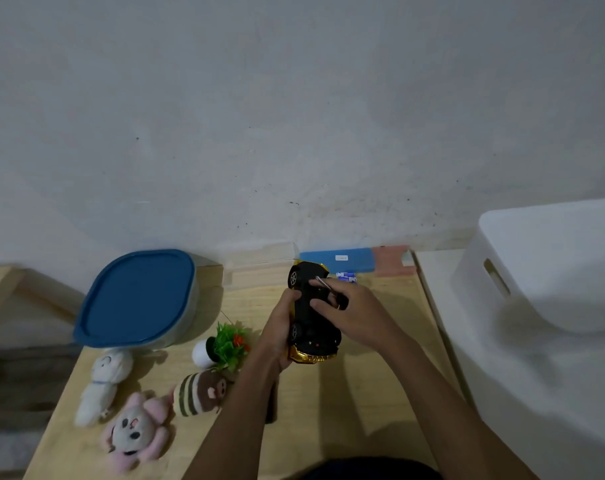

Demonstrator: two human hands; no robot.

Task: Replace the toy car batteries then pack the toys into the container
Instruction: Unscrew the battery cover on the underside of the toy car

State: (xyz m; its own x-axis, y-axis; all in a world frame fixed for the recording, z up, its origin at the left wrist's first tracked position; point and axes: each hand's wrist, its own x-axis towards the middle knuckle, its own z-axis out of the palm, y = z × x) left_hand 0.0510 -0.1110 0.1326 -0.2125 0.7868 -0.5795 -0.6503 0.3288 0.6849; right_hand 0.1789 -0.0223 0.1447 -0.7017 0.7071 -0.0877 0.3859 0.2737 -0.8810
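1. The gold-and-black plastic toy car (pixel 313 306) shows a matt black underside with mirror-glossy gold trim at its edge.
2. The slim metal-shafted screwdriver (pixel 323 283) gleams bare and bright along the shaft.
3. The pale wooden tabletop (pixel 329 427) looks smooth and matt.
4. The blue-lidded plastic container (pixel 134 296) is smooth with a soft sheen.
5. The pink plush toy (pixel 134 431) is fuzzy cloth.

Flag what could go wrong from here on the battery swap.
1. The left hand holds the upturned toy car with no clamp; the screwdriver in the right hand could slip and jab a finger.
2. A freed screw could drop onto the table and roll off, and it would be hard to find in this dim light.
3. The container has its blue lid on; it must come off before packing.
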